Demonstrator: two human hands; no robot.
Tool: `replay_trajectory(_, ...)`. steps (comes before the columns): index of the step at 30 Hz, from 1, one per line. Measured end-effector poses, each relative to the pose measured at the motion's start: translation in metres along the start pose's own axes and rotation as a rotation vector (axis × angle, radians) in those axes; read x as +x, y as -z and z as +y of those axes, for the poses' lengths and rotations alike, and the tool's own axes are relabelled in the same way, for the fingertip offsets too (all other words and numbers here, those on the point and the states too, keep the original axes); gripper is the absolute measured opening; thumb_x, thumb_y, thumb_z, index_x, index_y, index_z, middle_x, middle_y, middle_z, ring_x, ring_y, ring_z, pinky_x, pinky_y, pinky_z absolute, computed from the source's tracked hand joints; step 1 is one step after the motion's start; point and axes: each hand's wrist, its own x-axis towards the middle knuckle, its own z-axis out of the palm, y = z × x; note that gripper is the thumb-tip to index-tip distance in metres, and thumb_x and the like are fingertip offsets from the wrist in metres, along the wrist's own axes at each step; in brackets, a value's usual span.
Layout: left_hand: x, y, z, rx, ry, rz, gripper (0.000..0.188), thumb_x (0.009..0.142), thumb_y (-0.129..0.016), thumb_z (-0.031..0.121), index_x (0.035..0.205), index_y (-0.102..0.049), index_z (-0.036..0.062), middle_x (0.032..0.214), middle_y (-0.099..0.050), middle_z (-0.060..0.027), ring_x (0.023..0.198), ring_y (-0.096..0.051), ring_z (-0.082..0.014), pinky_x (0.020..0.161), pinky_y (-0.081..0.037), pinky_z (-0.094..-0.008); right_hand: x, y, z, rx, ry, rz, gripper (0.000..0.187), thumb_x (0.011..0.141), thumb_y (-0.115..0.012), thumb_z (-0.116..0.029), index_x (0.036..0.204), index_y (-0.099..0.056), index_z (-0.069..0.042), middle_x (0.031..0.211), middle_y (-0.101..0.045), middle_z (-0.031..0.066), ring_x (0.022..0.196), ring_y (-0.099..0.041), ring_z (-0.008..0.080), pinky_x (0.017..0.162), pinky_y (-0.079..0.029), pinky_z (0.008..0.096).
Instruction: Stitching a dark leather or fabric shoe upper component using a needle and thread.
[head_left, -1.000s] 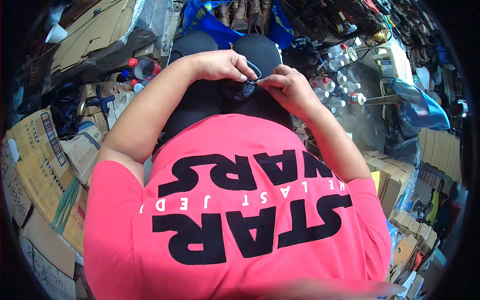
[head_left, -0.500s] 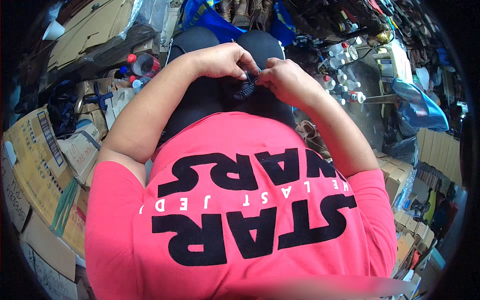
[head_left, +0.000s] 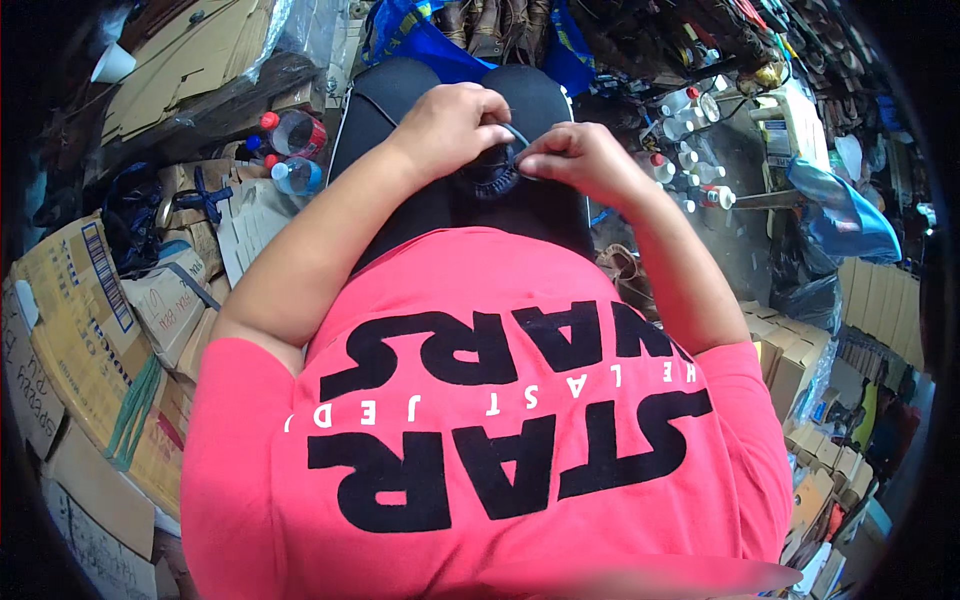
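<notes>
Over my lap, both hands are at a dark, rounded, shoe-like piece [head_left: 490, 181] with a ridged row of stitches or lacing along its rim. A thin grey-blue cord [head_left: 518, 134] curves between my hands just above it. My left hand [head_left: 452, 122] is closed, its thumb and fingers pinching near one end of the curve. Lower and to the right, my right hand [head_left: 583, 160] pinches the cord beside the ridged rim. Much of the dark piece is hidden by my fingers and blends into my black legwear.
Brown leather shoes [head_left: 487, 28] sit on a blue bag [head_left: 420, 30] beyond my knees. Capped bottles [head_left: 297, 133] stand at the left, and white bottles [head_left: 690, 165] at the right. Cardboard boxes [head_left: 85, 295] crowd the left side. A brown shoe [head_left: 622, 262] lies by my right forearm.
My hands have drawn slightly apart, the right one shifting right and a little nearer. A curve of cord now shows between them, where the fingertips were close together before.
</notes>
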Motion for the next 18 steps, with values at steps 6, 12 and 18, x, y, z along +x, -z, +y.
replay_trajectory(6, -0.054, 0.04, 0.016, 0.099, 0.077, -0.245, 0.021, 0.076, -0.067, 0.011, 0.095, -0.065, 0.0024, 0.085, -0.064, -0.0147, 0.08, -0.063, -0.0303, 0.074, -0.049, -0.0357, -0.014, 0.028, 0.027, 0.669, -0.38, -0.394, 0.028, 0.095, -0.053, -0.026, 0.105, -0.063, -0.001, 0.075, -0.062, 0.0035, 0.064, -0.061, 0.0096, 0.056, -0.05, 0.0235)
replay_trajectory(12, -0.061, 0.067, -0.017, 0.152, 0.238, 0.174, 0.015, 0.083, -0.062, 0.011, 0.095, -0.065, 0.0022, 0.089, -0.064, -0.0099, 0.082, -0.062, -0.0179, 0.074, -0.049, -0.0293, -0.027, 0.039, 0.058, 0.342, -0.395, -0.395, 0.023, 0.084, -0.069, -0.025, 0.081, -0.06, -0.004, 0.065, -0.06, 0.0009, 0.057, -0.059, 0.0088, 0.051, -0.046, 0.0209)
replay_trajectory(18, -0.028, 0.018, 0.003, -1.029, 0.05, 0.226, 0.034, 0.099, -0.042, 0.031, 0.1, -0.061, 0.0032, 0.097, -0.064, -0.0103, 0.09, -0.061, -0.0183, 0.086, -0.046, -0.0321, 0.008, 0.0, 0.055, 1.227, -0.042, 0.58, 0.034, 0.096, -0.048, -0.035, 0.089, -0.06, -0.004, 0.091, -0.065, 0.0097, 0.083, -0.063, 0.0215, 0.082, -0.049, 0.0348)
